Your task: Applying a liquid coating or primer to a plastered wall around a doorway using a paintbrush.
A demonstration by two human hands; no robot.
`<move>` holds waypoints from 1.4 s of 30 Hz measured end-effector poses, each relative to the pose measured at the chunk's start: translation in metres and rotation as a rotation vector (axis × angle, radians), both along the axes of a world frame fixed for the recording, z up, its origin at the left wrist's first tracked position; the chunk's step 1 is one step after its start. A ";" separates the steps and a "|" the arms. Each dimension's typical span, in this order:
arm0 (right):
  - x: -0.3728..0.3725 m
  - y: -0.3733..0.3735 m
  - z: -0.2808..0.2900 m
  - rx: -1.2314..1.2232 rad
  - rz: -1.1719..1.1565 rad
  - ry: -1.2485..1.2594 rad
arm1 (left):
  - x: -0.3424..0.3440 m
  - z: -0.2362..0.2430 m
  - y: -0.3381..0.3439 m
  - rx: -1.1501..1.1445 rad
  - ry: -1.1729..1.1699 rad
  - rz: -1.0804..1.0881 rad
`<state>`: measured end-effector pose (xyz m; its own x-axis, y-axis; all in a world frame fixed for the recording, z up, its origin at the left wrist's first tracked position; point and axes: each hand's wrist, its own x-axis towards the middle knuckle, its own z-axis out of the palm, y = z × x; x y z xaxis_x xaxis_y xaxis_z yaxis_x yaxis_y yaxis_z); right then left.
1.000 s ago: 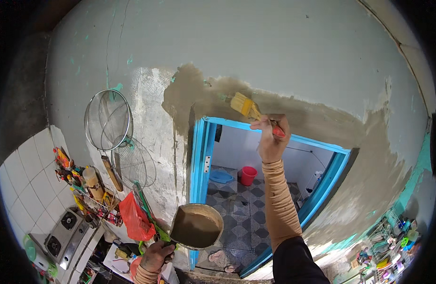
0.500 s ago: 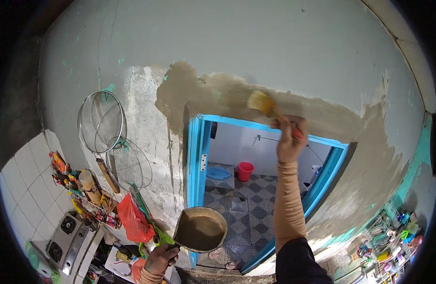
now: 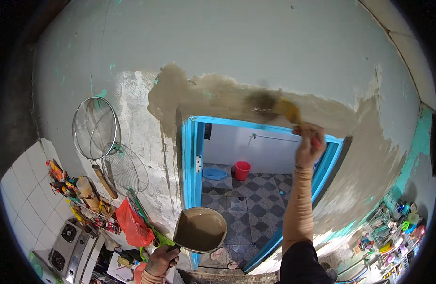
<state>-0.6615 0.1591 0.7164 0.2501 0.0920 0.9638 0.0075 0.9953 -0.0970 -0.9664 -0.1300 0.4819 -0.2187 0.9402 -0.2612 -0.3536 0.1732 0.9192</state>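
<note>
My right hand (image 3: 309, 146) is closed round the handle of a paintbrush (image 3: 288, 110), part of whose handle shows red. The yellowish bristles, blurred by motion, are at the wet grey-brown band of wall (image 3: 222, 98) above the blue door frame (image 3: 270, 127). Low in the view my left hand (image 3: 162, 261) grips the short dark handle of a saucepan (image 3: 200, 230). The pan is held about level in front of the doorway, with grey-brown liquid inside.
Two wire strainers (image 3: 96, 128) hang on the wall left of the door. Below are a red plastic bag (image 3: 134, 222), a shelf of bottles (image 3: 88, 191) and a gas stove (image 3: 69, 246). A crowded dish rack (image 3: 388, 241) stands at the lower right. Through the doorway sits a red bucket (image 3: 242, 170).
My right hand has swept the brush to the right and slightly down along the band above the door. A darker wet patch shows behind the bristles. The saucepan stays nearly in place.
</note>
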 end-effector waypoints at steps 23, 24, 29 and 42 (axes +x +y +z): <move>-0.205 -0.037 0.024 -0.077 0.516 -0.226 | -0.005 0.010 -0.007 0.025 0.040 0.048; -0.210 -0.029 0.034 -0.076 0.517 -0.226 | -0.007 0.005 -0.009 0.035 0.038 0.044; -0.187 -0.026 0.045 0.027 0.287 -0.248 | -0.009 -0.002 -0.019 0.035 0.021 0.107; -0.215 -0.062 0.064 0.024 0.317 -0.170 | -0.016 -0.005 -0.020 0.014 0.054 0.104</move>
